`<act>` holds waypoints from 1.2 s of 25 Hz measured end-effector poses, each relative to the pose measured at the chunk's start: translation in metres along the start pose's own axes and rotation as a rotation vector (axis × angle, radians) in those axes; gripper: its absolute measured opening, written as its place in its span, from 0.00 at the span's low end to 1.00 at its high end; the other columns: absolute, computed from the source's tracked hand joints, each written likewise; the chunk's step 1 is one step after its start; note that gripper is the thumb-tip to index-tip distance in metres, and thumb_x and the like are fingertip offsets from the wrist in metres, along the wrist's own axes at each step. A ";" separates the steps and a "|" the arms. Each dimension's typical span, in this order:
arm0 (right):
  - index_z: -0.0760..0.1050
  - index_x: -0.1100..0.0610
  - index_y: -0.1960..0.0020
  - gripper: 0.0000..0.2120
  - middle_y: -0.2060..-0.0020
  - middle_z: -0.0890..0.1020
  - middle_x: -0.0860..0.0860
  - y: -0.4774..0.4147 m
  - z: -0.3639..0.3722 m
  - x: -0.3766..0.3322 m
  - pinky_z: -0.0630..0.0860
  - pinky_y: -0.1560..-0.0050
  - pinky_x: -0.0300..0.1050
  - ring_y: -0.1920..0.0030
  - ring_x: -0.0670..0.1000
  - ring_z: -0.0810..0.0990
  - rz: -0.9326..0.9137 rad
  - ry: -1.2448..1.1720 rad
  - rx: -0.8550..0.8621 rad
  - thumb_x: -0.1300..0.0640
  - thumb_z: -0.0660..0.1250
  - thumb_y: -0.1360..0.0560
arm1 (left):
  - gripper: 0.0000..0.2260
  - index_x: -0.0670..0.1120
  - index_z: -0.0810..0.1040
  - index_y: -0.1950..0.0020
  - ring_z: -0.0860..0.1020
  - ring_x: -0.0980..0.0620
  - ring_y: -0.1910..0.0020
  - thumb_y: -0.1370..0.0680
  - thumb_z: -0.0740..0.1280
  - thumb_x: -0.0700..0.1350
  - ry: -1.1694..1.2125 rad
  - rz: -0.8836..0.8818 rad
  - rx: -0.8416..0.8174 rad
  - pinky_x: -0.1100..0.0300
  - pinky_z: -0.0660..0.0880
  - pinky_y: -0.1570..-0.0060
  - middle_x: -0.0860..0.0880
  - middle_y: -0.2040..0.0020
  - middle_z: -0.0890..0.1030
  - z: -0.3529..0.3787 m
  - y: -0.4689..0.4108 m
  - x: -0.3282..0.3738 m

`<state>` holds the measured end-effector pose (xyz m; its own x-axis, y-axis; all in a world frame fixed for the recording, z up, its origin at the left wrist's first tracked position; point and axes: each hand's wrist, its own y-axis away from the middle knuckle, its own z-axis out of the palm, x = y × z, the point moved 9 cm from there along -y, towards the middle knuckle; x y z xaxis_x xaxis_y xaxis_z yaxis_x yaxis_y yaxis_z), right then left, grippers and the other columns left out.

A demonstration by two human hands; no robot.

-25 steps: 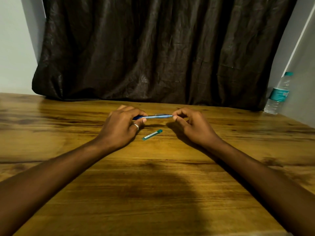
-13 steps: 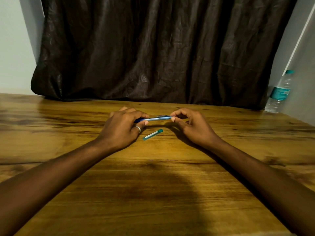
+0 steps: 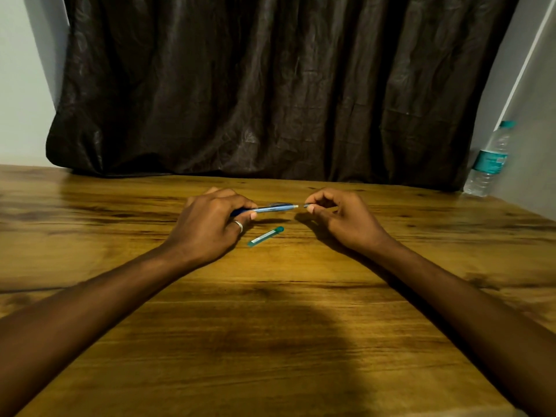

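My left hand (image 3: pixel 210 224), with a ring on one finger, grips the dark-blue end of a blue mechanical pencil (image 3: pixel 272 208) held level just above the wooden table (image 3: pixel 270 326). My right hand (image 3: pixel 343 219) pinches a small cap piece (image 3: pixel 307 205) between thumb and forefinger, a short gap to the right of the pencil's open end. A small teal lead tube (image 3: pixel 265 236) lies on the table just below the pencil, between my hands.
A dark brown curtain (image 3: pixel 270 85) hangs behind the table's far edge. A clear water bottle (image 3: pixel 489 161) with a teal label stands at the far right corner against the wall.
My right hand has moved right and pulled a small piece off the pencil's end. A gap now shows between that piece and the pencil. The left hand stays put.
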<state>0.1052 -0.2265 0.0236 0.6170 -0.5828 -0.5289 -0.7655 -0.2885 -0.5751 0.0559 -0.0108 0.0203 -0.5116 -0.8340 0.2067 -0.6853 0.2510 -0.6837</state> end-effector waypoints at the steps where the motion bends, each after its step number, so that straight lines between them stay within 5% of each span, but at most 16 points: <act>1: 0.82 0.52 0.48 0.06 0.55 0.84 0.42 0.000 0.000 -0.002 0.77 0.51 0.40 0.52 0.42 0.81 -0.010 0.049 -0.021 0.59 0.69 0.22 | 0.12 0.53 0.83 0.38 0.75 0.54 0.50 0.19 0.67 0.52 0.010 -0.007 0.002 0.50 0.75 0.51 0.55 0.48 0.83 0.000 0.000 -0.001; 11: 0.82 0.52 0.45 0.10 0.50 0.81 0.50 0.008 0.022 -0.033 0.76 0.49 0.46 0.48 0.49 0.78 -0.352 0.615 -0.294 0.60 0.69 0.25 | 0.11 0.51 0.83 0.40 0.77 0.50 0.48 0.19 0.67 0.52 0.016 -0.082 0.068 0.46 0.77 0.49 0.52 0.48 0.83 -0.005 -0.001 -0.010; 15: 0.82 0.50 0.53 0.06 0.55 0.80 0.48 0.012 0.033 -0.036 0.77 0.54 0.49 0.53 0.48 0.78 -0.386 0.619 -0.320 0.60 0.68 0.25 | 0.11 0.52 0.82 0.39 0.77 0.50 0.48 0.19 0.66 0.52 0.026 -0.085 0.064 0.45 0.77 0.48 0.52 0.48 0.83 -0.004 -0.001 -0.012; 24: 0.78 0.51 0.43 0.12 0.51 0.80 0.48 0.008 0.026 -0.026 0.78 0.52 0.49 0.51 0.49 0.77 -0.278 0.561 -0.335 0.61 0.66 0.24 | 0.11 0.53 0.83 0.40 0.78 0.49 0.49 0.19 0.67 0.52 0.030 -0.085 0.060 0.45 0.77 0.49 0.52 0.49 0.83 -0.005 -0.001 -0.010; 30: 0.80 0.52 0.38 0.12 0.47 0.83 0.47 -0.002 -0.008 -0.021 0.77 0.47 0.42 0.46 0.43 0.79 -0.071 0.216 -0.022 0.57 0.68 0.21 | 0.10 0.52 0.83 0.39 0.77 0.51 0.49 0.19 0.68 0.51 0.051 -0.050 0.061 0.47 0.76 0.49 0.52 0.48 0.84 -0.006 -0.001 -0.003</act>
<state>0.0918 -0.2200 0.0412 0.6178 -0.7090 -0.3401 -0.7270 -0.3500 -0.5908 0.0547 -0.0050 0.0246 -0.5048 -0.8180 0.2759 -0.6783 0.1781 -0.7129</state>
